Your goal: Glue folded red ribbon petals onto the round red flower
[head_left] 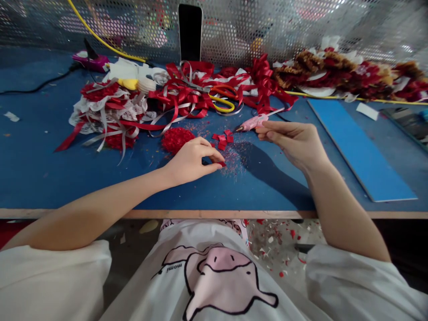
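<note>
My left hand (189, 161) is over the blue tabletop, with a small red ribbon piece (221, 164) pinched between thumb and fingertips. My right hand (299, 141) grips a pink hot glue gun (252, 122), its metal tip pointing left and a pale glue stick jutting from its back. The gun's handle is mostly hidden by my fingers. Just under the tip, between my hands, lie several small cut red ribbon pieces (222, 141). Behind my left hand sits a fluffy red ball (177, 139), partly covered by it.
Red and grey ribbons (187, 100) are heaped at the back, with scissors (222, 101) on them. Red-and-white rosettes (110, 109) lie left; brown and red trimmings (334, 71) lie back right. A blue board (361, 151) lies right. A phone (190, 33) leans on the perforated metal screen.
</note>
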The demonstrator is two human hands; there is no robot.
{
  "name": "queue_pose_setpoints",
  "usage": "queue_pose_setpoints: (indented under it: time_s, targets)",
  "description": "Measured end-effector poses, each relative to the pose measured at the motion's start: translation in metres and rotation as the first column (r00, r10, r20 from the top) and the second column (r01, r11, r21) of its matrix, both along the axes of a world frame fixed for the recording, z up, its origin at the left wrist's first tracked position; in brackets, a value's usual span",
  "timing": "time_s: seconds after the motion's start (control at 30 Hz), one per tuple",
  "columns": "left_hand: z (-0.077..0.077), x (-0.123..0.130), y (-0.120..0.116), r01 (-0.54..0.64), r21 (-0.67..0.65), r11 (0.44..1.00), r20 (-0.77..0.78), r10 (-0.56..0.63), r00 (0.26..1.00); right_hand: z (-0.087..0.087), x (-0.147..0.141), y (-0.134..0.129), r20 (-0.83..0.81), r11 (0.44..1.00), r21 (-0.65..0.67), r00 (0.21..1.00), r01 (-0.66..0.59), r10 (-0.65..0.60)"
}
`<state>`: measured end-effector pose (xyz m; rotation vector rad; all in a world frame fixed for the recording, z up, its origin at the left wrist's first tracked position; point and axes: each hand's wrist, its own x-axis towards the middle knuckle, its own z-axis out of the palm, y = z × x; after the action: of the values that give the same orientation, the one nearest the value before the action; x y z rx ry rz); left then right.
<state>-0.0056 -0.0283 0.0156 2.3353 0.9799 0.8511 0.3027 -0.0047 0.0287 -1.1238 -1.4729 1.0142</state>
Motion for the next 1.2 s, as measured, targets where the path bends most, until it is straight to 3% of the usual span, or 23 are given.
queue_pose_setpoints:
  time_s: [0.1, 0.23, 0.5, 0.67, 0.9, 1.03, 1.2]
  targets:
    - [0.001, 0.0, -0.002, 0.027, -0.064, 0.998, -0.006, -0.027, 1.0, 0.0, -0.003, -0.003, 0.12, 0.996, 0.016, 0.989, 0.087, -0.088]
    - [-0.002, -0.001, -0.001, 0.048, -0.04, 0.998, -0.048, -0.049, 0.998, 0.0, -0.006, -0.006, 0.225, 0.986, 0.052, 0.961, 0.156, -0.163]
    - [-0.006, -0.007, 0.004, 0.012, 0.156, 0.988, -0.065, -0.002, 0.998, -0.01, -0.001, 0.003, 0.28, 0.984, 0.081, 0.944, 0.157, -0.174]
    - [-0.007, -0.015, 0.01, 0.092, 0.237, 0.967, -0.11, -0.068, 0.992, -0.014, 0.003, 0.002, 0.302, 0.983, 0.151, 0.942, 0.105, -0.147]
    - [-0.007, -0.019, 0.012, 0.27, 0.344, 0.899, -0.185, -0.217, 0.958, -0.006, 0.0, -0.002, 0.508, 0.959, 0.215, 0.817, 0.185, -0.272]
    - [-0.006, -0.018, 0.012, 0.276, 0.397, 0.875, -0.211, -0.206, 0.956, -0.002, 0.004, -0.001, 0.625, 0.933, 0.312, 0.702, 0.177, -0.342]
    - [-0.006, -0.017, 0.012, 0.269, 0.438, 0.858, -0.213, -0.191, 0.958, -0.005, 0.009, 0.006, 0.598, 0.884, 0.412, 0.667, 0.221, -0.445]
